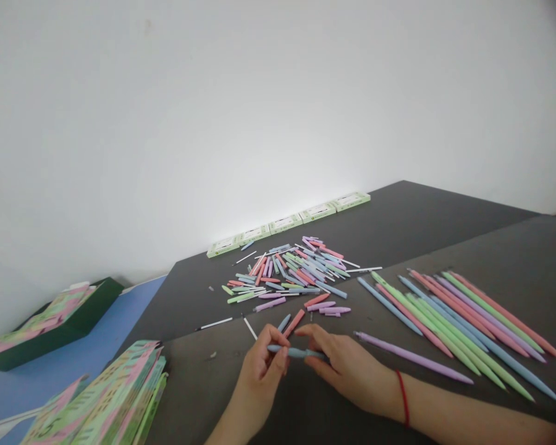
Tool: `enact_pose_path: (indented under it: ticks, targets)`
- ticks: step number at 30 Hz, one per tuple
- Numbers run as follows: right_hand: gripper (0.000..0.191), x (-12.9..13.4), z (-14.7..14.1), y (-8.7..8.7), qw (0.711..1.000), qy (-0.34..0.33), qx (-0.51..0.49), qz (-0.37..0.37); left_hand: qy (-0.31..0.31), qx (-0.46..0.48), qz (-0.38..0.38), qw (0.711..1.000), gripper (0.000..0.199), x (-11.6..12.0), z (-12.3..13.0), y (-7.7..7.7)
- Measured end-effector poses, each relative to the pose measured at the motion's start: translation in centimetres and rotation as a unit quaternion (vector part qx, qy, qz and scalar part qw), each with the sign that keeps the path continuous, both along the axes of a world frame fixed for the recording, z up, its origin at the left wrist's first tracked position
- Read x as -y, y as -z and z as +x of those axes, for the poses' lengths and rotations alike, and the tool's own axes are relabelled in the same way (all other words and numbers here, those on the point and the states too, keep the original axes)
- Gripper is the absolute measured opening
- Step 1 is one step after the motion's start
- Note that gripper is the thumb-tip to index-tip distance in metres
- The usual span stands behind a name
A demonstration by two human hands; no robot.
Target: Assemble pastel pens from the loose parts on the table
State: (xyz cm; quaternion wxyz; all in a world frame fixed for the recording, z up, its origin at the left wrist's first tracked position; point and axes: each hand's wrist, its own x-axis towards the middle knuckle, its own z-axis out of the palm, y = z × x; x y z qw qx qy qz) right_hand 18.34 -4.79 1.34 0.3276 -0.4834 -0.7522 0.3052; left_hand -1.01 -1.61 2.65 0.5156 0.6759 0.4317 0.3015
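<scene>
A blue pen (297, 353) lies crosswise between my two hands. The thumb and fingers of my left hand (265, 360) pinch one end of it, while my right hand (340, 364) is closed round the other end. A red cord circles my right wrist. Just beyond my fingers lie a red pen part (294, 322), a blue pen part (284, 322) and a white refill (249, 327). A single purple pen (414, 357) rests to the right of my right hand.
A heap of coloured pen parts and white refills (301, 269) covers the table's middle. Whole pens (463, 321) lie in a row at right. Several flat green boxes (285, 223) line the wall. Packets (106, 395) and a dark green box (65, 343) stand at left.
</scene>
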Motion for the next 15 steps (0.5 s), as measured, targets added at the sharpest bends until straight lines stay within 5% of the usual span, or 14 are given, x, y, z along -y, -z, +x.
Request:
enact_pose_path:
  ticks: [9, 15]
  targets:
    - [0.046, 0.07, -0.26, 0.31, 0.999, -0.023, 0.036, -0.021, 0.039, 0.001, -0.015, 0.999, 0.019, 0.48, 0.23, 0.45]
    - [0.030, 0.21, -0.38, -0.14, 0.985, -0.072, -0.110, -0.112, 0.047, 0.035, -0.076, 0.995, 0.024, 0.20, 0.15, 0.11]
